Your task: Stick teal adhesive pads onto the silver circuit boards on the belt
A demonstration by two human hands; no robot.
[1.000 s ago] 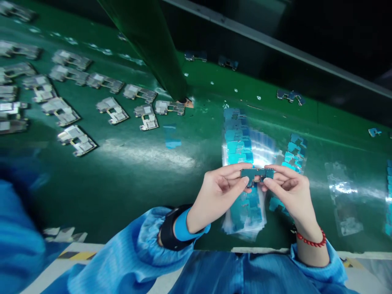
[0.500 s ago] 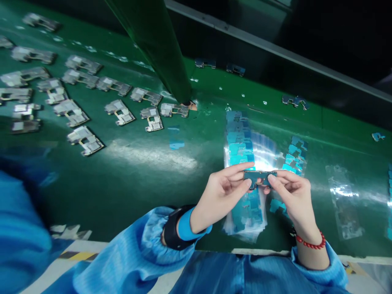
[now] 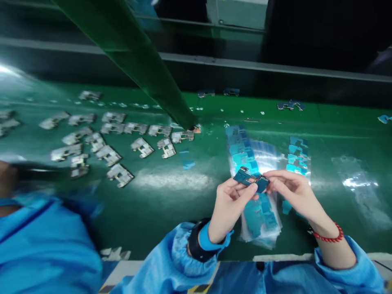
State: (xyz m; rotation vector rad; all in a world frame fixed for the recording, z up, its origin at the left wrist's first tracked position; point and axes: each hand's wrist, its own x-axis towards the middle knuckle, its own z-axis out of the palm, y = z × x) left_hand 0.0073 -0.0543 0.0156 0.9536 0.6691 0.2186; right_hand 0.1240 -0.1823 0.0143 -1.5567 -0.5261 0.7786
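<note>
A small dark blue circuit board with a notched outline is held up over the bench, tilted. My left hand is closed on it, the thumb on its face and the fingers behind. At the board's right end, the thumb and fingers of my right hand pinch the edge. Beneath both hands lies a fanned stack of clear sheets with blue cut-out film pieces. Another strip of blue film pieces lies beyond my right hand.
Several grey circuit boards lie spread on the green bench at left. A slanted green post meets the bench. More blue boards lie along the back. Clear plastic is at right. A co-worker's blue sleeve is at lower left.
The board has turned from level to tilted, its right end lower. My right hand has shifted to that end's edge. The view has swung, and the co-worker's arm shows more at left.
</note>
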